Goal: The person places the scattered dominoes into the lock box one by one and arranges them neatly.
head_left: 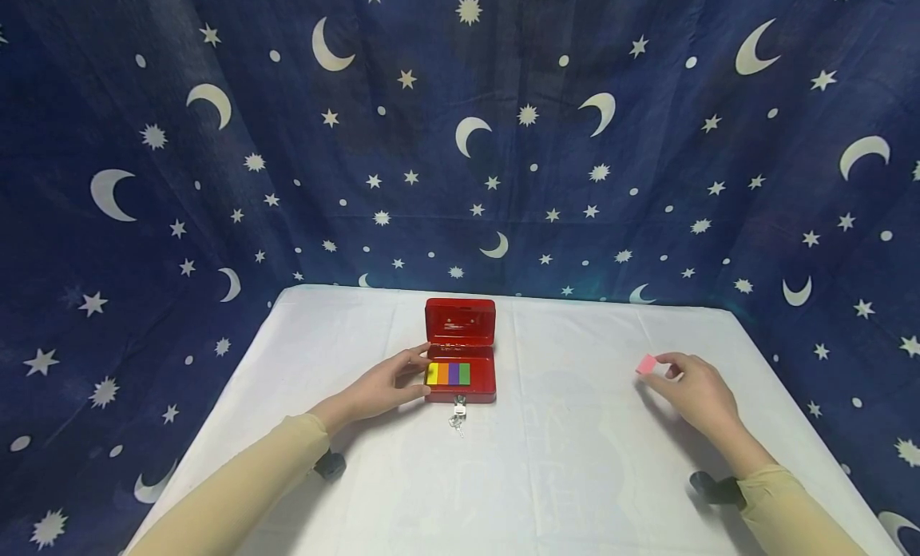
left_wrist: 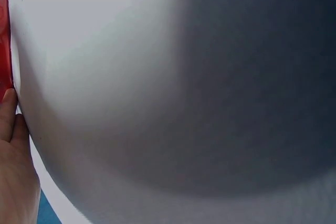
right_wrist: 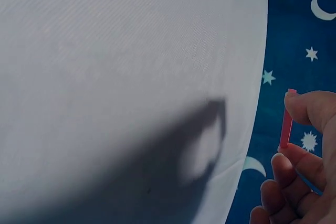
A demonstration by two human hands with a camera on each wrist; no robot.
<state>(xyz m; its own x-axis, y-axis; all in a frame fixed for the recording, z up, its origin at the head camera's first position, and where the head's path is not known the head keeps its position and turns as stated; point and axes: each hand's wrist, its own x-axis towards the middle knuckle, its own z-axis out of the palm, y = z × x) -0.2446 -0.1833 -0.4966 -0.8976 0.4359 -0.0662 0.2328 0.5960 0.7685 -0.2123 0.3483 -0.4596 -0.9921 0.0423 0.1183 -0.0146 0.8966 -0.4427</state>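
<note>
A red metal cash box [head_left: 485, 375] stands on the table with its lid [head_left: 460, 323] raised. Inside it lies a row of flat blocks: yellow [head_left: 433, 374], orange [head_left: 443, 374], purple [head_left: 454, 374] and green [head_left: 465, 374]. My left hand [head_left: 388, 383] rests against the box's left side, thumb near the front corner and index finger near the hinge. In the left wrist view, fingertips touch the red wall. Far to the right, my right hand [head_left: 693, 392] pinches a small flat pink block [head_left: 647, 364] between thumb and fingertip, above the table.
A white cloth covers the table [head_left: 546, 460]. Keys [head_left: 457, 425] hang from the lock [head_left: 460, 407] at the box's front. A dark blue curtain [head_left: 532, 164] with moons and stars surrounds the back and sides. A dark wrist device [head_left: 715, 488] sits under the right wrist.
</note>
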